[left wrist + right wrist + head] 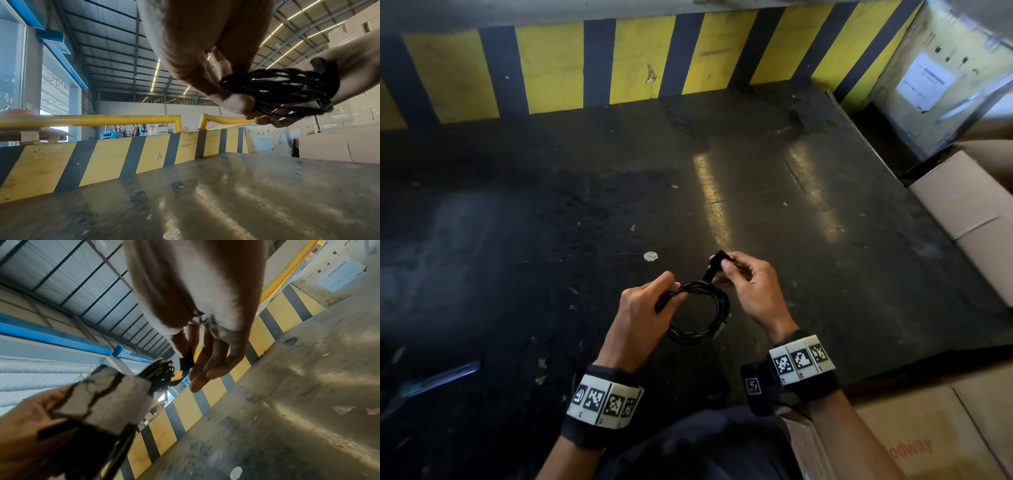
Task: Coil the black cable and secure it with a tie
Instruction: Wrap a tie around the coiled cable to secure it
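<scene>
Hands over the dark scuffed metal worktop, two of them, one cable, one tie. From the head view, the left hand sits on the left side of the round black coiled cable, fingers curled round the bundled loops, wrist angled in toward the middle. The coil hangs in the air above the worktop, between both hands. To its right, the black flat strap tie rises from the top of the coil, and the right hand pinches its upper end between thumb and forefinger, remaining fingers loosely bent.

The left wrist view gives what the head view hides: the loops seen edge-on, several strands stacked, resting on the left hand's fingertips with the thumb side pressing them. It also opens out onto a warehouse hall and yellow rails.

The right wrist view shows the tie clamped high between the right hand's fingers, the other fingers hanging straight down, and a blurred pale block close to the lens.

Cardboard boxes stand at the right edge; the yellow-and-black striped wall runs behind.
</scene>
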### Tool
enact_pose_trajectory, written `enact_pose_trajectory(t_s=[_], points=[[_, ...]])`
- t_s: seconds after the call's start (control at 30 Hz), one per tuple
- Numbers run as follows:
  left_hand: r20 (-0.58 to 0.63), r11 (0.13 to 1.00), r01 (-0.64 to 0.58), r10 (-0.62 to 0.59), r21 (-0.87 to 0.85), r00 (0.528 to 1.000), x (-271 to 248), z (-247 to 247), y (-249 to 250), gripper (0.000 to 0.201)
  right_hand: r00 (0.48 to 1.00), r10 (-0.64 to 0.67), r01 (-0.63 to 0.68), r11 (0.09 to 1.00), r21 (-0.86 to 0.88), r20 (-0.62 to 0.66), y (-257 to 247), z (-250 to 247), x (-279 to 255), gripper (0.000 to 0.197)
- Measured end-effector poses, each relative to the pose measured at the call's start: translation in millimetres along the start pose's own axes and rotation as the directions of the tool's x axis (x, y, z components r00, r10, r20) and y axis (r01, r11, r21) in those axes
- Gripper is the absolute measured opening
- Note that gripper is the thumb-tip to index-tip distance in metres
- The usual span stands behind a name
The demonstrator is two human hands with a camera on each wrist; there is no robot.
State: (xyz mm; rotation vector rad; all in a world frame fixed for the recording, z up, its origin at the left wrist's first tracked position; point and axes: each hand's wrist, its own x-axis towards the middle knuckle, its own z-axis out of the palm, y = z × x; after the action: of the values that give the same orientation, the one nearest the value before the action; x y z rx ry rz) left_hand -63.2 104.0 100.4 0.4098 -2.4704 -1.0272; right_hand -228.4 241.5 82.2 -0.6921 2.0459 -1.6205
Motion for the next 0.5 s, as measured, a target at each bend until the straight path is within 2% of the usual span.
enact_pose_trajectory(t_s=[0.1, 0.17, 0.23, 0.4, 0.5], points=[[-0.016, 1.0, -0.01, 0.01, -0.006, 1.0, -2.1, -0.3, 1.9, 0.017, 0.985, -0.102, 0.075, 0.979, -0.188, -0.138, 6.4, -1.2, 2.2, 0.018], [-0.047, 1.0, -0.018, 0.017, -0.018, 0.999, -2.6, -0.6, 2.9, 0.017, 0.973, -0.179, 0.121, 0.934, -0.336, -0.148, 7.3, -3.8, 1.6, 0.017], [-0.076, 1.0, -0.024, 0.023, -0.017, 0.997, -1.9, -0.6, 2.8, 0.016, 0.97, -0.214, 0.152, 0.906, -0.396, -0.117, 8.6, -5.4, -0.6, 0.017], [-0.121, 1.0, -0.014, 0.014, 0.001, 0.993, 1.7, -0.8, 0.7, 0.017, 0.988, -0.152, 0.142, 0.961, -0.237, -0.028, 4.9, -6.5, -6.2, 0.015], [-0.098, 1.0, -0.015, 0.015, -0.004, 0.995, 2.8, -0.1, -0.4, 0.015, 1.0, 0.005, -0.005, 0.999, -0.043, -0.002, -1.6, -4.9, -3.9, 0.013]])
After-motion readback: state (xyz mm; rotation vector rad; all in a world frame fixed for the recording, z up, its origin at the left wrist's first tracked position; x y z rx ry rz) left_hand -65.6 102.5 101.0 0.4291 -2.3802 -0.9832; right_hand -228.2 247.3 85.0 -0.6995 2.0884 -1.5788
